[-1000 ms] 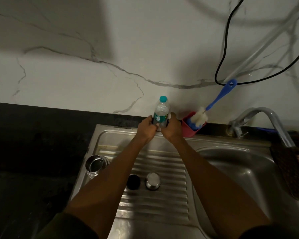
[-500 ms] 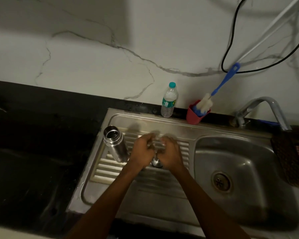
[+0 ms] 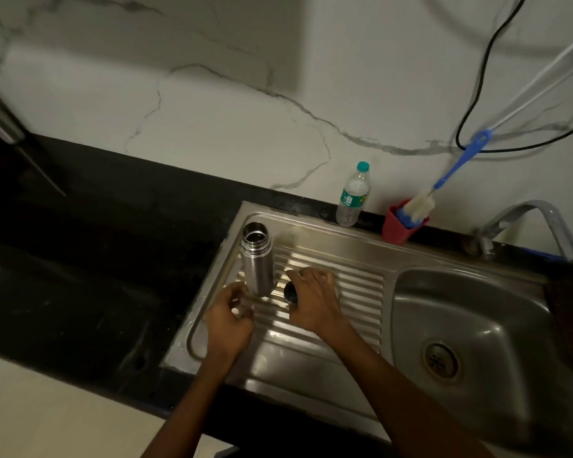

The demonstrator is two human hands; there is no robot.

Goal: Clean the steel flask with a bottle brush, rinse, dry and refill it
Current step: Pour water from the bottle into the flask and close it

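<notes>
While the steel flask (image 3: 257, 259) stands upright and uncapped on the ribbed drainboard (image 3: 354, 289) left of centre in the frame, both hands work just below it. The left hand (image 3: 230, 317) is curled around something small and shiny, probably the steel cap, though the dim light makes that hard to confirm. The right hand (image 3: 311, 304) rests with fingers bent over a small black stopper (image 3: 290, 291) lying on the ridges beside the flask's base; it seems to be gripping it.

The bottle brush (image 3: 444, 180) sits head-down in a red cup (image 3: 399, 226) at the upper right, next to a plastic water bottle (image 3: 353, 195), both against the wall and apart from the hands. The step in hand looks like fitting the closures, so the task appears near its end. The next move would call for lining the stopper up squarely over the open mouth and steadying the flask body, which could tip on the ridged surface.
</notes>
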